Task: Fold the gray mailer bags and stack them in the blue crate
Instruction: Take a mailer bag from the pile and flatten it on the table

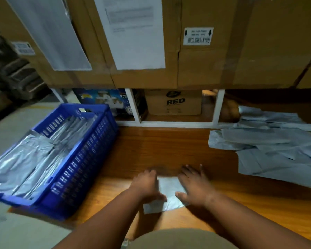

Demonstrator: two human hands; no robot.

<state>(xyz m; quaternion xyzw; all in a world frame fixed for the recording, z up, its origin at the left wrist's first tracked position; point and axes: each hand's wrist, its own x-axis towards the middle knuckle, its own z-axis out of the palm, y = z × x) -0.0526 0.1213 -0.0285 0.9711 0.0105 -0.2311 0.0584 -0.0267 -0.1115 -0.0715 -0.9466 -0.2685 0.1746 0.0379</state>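
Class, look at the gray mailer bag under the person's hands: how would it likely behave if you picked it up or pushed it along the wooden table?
The mailer bag looks thin and creased, so probably floppy and light. Its glossy surface suggests that it may slide easily on the smooth wooden table.

"RED" printed on small cardboard box (pixel 174 103) under the shelf; barcode label (pixel 198 36) and taped sheets illegible.

Bare wooden worktop (pixel 162 146) lies open ahead of the hands, between a blue crate (pixel 83 159) on the left and a loose pile of gray mailer bags (pixel 269 148) on the right. Stacked cardboard boxes (pixel 205 65) overhang the far edge, above a white shelf frame (pixel 217 106) closing off the back.
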